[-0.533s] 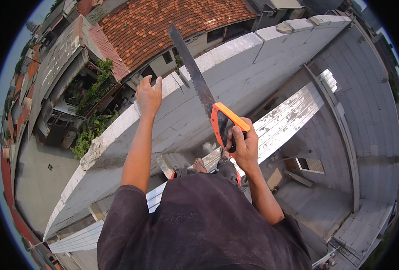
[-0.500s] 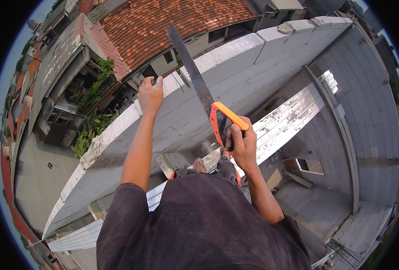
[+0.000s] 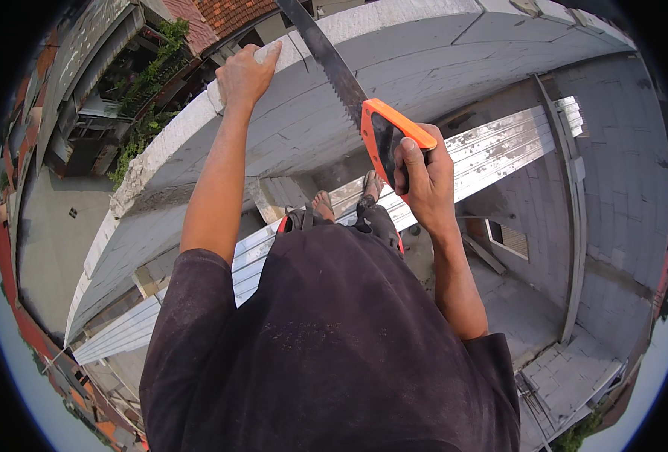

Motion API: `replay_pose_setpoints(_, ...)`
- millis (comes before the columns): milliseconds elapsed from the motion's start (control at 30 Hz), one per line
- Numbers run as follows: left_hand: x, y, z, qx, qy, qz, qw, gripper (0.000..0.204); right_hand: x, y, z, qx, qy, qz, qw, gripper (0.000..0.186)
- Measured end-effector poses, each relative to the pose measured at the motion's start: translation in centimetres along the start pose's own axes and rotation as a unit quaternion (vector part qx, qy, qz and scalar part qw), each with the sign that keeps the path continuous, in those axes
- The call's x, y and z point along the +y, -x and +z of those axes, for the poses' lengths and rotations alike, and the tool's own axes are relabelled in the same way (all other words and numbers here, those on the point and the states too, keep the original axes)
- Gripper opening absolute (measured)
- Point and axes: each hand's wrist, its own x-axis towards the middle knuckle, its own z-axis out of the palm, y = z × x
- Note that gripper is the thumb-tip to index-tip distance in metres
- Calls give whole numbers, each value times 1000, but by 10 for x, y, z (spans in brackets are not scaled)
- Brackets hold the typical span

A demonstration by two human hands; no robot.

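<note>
While your right hand [image 3: 427, 175] holds the saw [image 3: 338, 74] just right of the frame's centre, its blade slants up and to the left until the tip passes out at the top edge. Your right fingers are wrapped around the orange-and-black handle [image 3: 399, 120], with your thumb lying along its near side. The toothed edge faces left, and the blade crosses in front of the pale block wall [image 3: 379, 64]; you cannot tell from this angle whether the two touch.

Your left hand [image 3: 244, 79] is at the wall's top edge, in the upper left of the frame, well apart from your right. Its fingers are bent and bunched together, and whether they close on anything cannot be told. Between that hand and the blade, a thin dark line [image 3: 301, 50] runs across the wall's top.

Below the saw, near the centre, your feet [image 3: 323, 203] show beyond the hem of your dark shirt [image 3: 326, 331]. A ribbed metal sheet [image 3: 500, 147] stretches toward the upper right, and green plants [image 3: 153, 68] stand beyond the wall at upper left.
</note>
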Motion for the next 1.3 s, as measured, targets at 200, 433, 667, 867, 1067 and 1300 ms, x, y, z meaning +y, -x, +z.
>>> replay_pose_setpoints(200, -13, 10, 11, 36, 23, 27, 999, 73, -3, -1, -3, -8, -14, 8, 1000, 38)
replay_pose_setpoints(433, -17, 7, 19, 50, 23, -1, 998, 72, -7, -7, -11, 6, 117, -22, 993, 41)
replay_pose_setpoints(667, -7, 9, 3, 3, 20, -3, 1000, 71, -9, 0, 0, 4, 87, -9, 996, 38)
replay_pose_setpoints(867, 7, 6, -15, -13, 40, -23, 999, 61, -3, 31, -18, 1, 93, -12, 996, 34)
replay_pose_setpoints(1067, 7, 7, -13, 12, 40, -27, 999, 54, -13, 26, -5, 18, 123, -73, 990, 31)
replay_pose_setpoints(1300, 11, 8, -16, 12, 64, -49, 997, 42, -12, 14, 18, 40, 31, -85, 995, 34)
